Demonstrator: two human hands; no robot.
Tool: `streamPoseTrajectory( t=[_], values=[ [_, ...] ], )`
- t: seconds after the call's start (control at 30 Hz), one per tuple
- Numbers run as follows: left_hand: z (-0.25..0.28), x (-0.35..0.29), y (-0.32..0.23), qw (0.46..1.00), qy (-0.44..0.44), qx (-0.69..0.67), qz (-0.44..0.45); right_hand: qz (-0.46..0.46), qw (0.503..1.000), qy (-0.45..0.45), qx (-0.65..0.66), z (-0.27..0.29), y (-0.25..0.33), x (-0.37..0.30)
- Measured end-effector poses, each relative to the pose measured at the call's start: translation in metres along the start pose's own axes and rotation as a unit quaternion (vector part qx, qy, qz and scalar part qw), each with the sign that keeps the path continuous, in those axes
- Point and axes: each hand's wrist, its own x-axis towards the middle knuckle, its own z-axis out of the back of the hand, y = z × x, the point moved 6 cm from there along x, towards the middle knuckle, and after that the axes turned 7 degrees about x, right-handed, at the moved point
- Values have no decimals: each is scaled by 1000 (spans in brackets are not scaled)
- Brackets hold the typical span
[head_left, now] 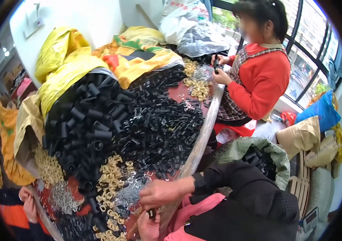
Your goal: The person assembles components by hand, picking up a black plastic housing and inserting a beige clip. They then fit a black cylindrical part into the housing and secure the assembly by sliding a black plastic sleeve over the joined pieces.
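My left hand (pixel 148 225) is closed around a small black plastic part (pixel 151 214), low in the picture near the table's edge. Just above it, my right hand (pixel 159 193) is curled with its fingertips turned down; what it pinches, if anything, is hidden. Beside my hands lies a heap of small silvery metal pieces (pixel 130 195). Tan ring-shaped parts (pixel 108 178) are piled left of those. Beyond spreads a large mound of small black plastic pieces (pixel 167 124), with bigger black tubes (pixel 92 114) to its left.
A wooden rail (pixel 203 150) edges the red tabletop. Yellow sacks (pixel 72 66) spill onto its far side. An open green sack (pixel 281 160) of black parts stands at my right. Co-workers handle parts: one in a red top (pixel 265 80), another's hands (pixel 28 203) at left.
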Motion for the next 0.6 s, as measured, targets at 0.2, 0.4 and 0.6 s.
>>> streamPoseTrajectory(
  t=[0.2,0.4,0.6],
  values=[
    [13,-4,0,998,29,-47,1,-77,951,-141,-263,57,-85,78],
    [12,8,5,998,-24,-42,35,-179,916,-150,-325,75,-156,95],
    [11,19,7,995,54,-70,36,-149,939,-227,-212,74,-153,102]
  ],
)
